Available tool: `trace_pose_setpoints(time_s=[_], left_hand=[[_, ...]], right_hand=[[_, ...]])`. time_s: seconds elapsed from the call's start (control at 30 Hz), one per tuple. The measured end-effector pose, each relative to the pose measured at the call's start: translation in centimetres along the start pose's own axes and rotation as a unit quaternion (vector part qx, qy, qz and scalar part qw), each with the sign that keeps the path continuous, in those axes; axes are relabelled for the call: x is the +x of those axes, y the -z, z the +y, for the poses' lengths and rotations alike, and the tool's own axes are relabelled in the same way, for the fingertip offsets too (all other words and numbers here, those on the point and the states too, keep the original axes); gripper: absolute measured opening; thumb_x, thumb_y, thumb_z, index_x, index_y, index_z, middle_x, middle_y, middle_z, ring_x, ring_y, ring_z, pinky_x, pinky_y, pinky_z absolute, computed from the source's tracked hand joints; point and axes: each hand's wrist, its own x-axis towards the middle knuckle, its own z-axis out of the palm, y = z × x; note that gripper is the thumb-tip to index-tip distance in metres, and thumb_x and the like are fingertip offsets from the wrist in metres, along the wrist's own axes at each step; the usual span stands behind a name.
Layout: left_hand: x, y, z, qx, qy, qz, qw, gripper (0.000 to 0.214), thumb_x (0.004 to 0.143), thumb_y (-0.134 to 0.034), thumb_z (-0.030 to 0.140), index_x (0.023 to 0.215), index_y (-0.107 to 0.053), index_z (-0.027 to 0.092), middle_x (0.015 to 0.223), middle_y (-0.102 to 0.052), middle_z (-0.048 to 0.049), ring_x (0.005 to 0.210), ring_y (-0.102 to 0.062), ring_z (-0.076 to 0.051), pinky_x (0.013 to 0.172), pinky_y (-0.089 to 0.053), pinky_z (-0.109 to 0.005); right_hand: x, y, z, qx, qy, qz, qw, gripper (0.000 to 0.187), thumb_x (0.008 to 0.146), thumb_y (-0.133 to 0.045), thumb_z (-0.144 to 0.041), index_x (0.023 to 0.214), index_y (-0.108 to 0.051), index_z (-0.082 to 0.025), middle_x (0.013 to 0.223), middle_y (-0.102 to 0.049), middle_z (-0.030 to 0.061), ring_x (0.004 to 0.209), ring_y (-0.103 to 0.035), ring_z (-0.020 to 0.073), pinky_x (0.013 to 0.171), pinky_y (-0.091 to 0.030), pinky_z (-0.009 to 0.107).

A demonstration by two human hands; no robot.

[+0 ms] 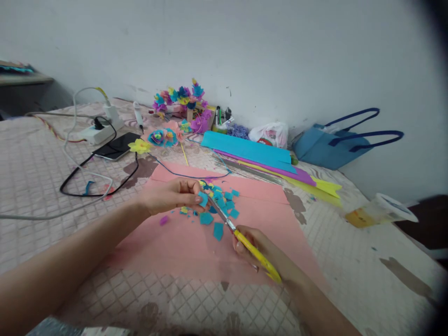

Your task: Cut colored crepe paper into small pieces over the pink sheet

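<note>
Between its thumb and fingers my left hand [178,196] pinches a small blue paper piece [203,199]. My right hand [257,247] is closed round yellow-handled scissors [250,245]. Their blades point up and left, with the tips close beside the blue piece; whether they touch it I cannot tell. Under both hands lies a pink paper sheet [196,247]. A loose heap of cut blue paper bits [227,205], mixed with some yellow ones, is spread on the sheet around the blades. A lone purple scrap [164,220] rests below my left wrist.
Rolled blue crepe paper [248,151] lies behind the sheet. Paper flowers [182,95] stand by the wall. Cables, a power strip [100,133] and a phone [119,146] are at left. At right are a tilted-looking plastic cup [380,212] and a blue bag [325,147].
</note>
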Motion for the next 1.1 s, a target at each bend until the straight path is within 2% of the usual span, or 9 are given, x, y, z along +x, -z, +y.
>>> trace_pose_setpoints(time_s=[0.2, 0.6, 0.77, 0.87, 1.1], left_hand=[[-0.1, -0.1, 0.1, -0.002, -0.003, -0.007, 1.000, 0.018, 0.074, -0.078, 0.020, 0.072, -0.061, 0.014, 0.075, -0.074, -0.0013, 0.072, -0.071, -0.012, 0.068, -0.056, -0.021], [-0.2, -0.2, 0.2, -0.009, 0.000, 0.011, 1.000, 0.017, 0.072, -0.079, 0.019, 0.071, -0.062, 0.014, 0.076, -0.075, -0.0027, 0.071, -0.072, -0.013, 0.068, -0.058, -0.022], [-0.2, -1.7, 0.1, -0.036, -0.012, 0.074, 0.997, 0.024, 0.071, -0.080, 0.028, 0.069, -0.061, 0.014, 0.075, -0.075, -0.0036, 0.073, -0.072, -0.014, 0.070, -0.058, -0.022], [-0.1, -2.8, -0.2, -0.059, -0.031, 0.121, 0.990, 0.026, 0.070, -0.082, 0.028, 0.069, -0.060, 0.014, 0.077, -0.075, -0.0034, 0.075, -0.072, -0.015, 0.072, -0.058, -0.023], [0.2, -4.2, -1.7, -0.139, -0.071, 0.173, 0.973, 0.021, 0.073, -0.079, 0.024, 0.072, -0.061, 0.014, 0.072, -0.073, -0.0010, 0.071, -0.071, -0.013, 0.070, -0.058, -0.022]], right_hand=[[-0.1, -0.1, -0.1, -0.002, -0.006, 0.001, 1.000, 0.049, 0.074, -0.062, -0.063, 0.069, -0.039, -0.020, 0.062, -0.033, -0.0060, 0.052, -0.026, 0.0072, 0.045, -0.022, 0.022], [0.0, -0.2, 0.1, 0.032, -0.011, 0.003, 0.999, 0.046, 0.075, -0.062, -0.059, 0.068, -0.039, -0.020, 0.059, -0.034, -0.0063, 0.048, -0.026, 0.0062, 0.042, -0.022, 0.021], [0.3, 0.0, 2.0, 0.056, 0.006, 0.004, 0.998, 0.034, 0.079, -0.062, -0.049, 0.075, -0.046, -0.020, 0.061, -0.037, -0.0062, 0.049, -0.031, 0.0070, 0.042, -0.026, 0.020], [0.3, -0.1, 2.6, 0.074, 0.011, 0.000, 0.997, 0.031, 0.081, -0.059, -0.049, 0.084, -0.048, -0.020, 0.063, -0.038, -0.0068, 0.047, -0.029, 0.0064, 0.042, -0.028, 0.019], [0.3, -1.1, 1.0, 0.073, 0.031, 0.046, 0.996, 0.047, 0.077, -0.058, -0.065, 0.076, -0.044, -0.020, 0.058, -0.037, -0.0067, 0.048, -0.027, 0.0072, 0.043, -0.023, 0.021]])
